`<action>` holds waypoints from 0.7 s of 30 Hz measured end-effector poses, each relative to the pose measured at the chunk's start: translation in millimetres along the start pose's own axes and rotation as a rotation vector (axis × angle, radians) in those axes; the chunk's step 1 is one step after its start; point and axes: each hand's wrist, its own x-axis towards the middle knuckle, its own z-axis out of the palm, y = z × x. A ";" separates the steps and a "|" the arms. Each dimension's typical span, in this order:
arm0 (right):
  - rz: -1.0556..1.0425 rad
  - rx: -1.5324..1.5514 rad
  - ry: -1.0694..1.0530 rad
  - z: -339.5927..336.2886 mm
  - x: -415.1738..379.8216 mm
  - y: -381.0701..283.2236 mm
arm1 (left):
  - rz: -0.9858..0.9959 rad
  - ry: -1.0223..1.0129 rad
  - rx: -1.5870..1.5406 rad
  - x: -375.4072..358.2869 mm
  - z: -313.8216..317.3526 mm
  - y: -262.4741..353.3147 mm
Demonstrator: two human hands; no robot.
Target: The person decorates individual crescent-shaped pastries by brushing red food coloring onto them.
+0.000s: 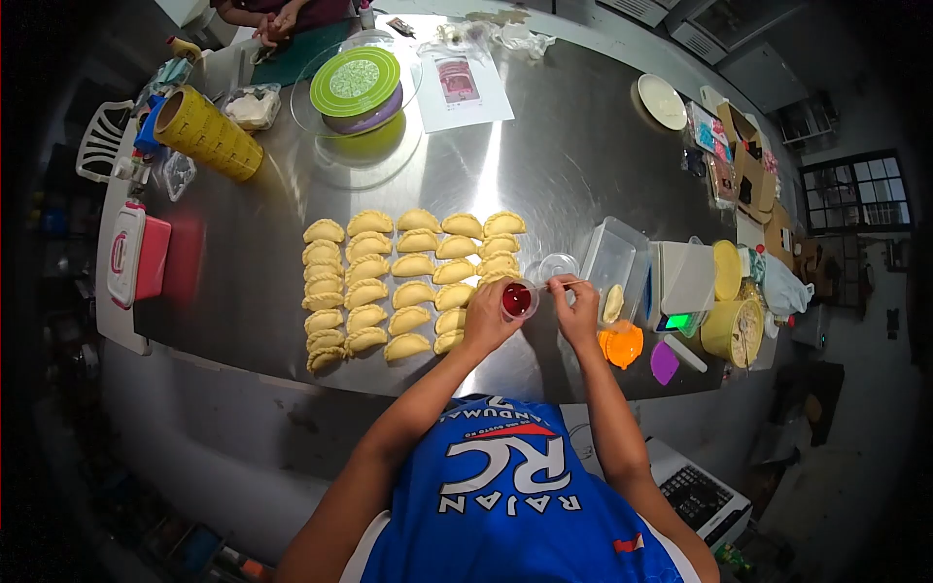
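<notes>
The person's left hand [490, 319] is wrapped around a small clear cup [534, 302] of red liquid [515, 300], held over the bench [573, 146] beside five lines of folded pastries [414, 265]. The right hand [577, 309], fingertips together, pinches a thin piece [543, 286] at the cup's rim; its exact shape is too small to tell. A clear round dish [558, 264] is just beyond that hand. To its right are a clear tub [609, 255] holding one pastry [612, 304], an orange mould [622, 345] and a purple scraper [665, 362].
</notes>
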 end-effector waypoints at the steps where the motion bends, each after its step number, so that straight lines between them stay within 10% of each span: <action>1: 0.072 0.085 0.043 -1.6 5.6 -1.4 | 0.003 0.006 0.003 0.8 -0.2 -0.4; 21: 0.047 0.019 0.056 55.4 65.0 38.2 | -0.001 0.007 0.007 -7.2 2.4 -6.5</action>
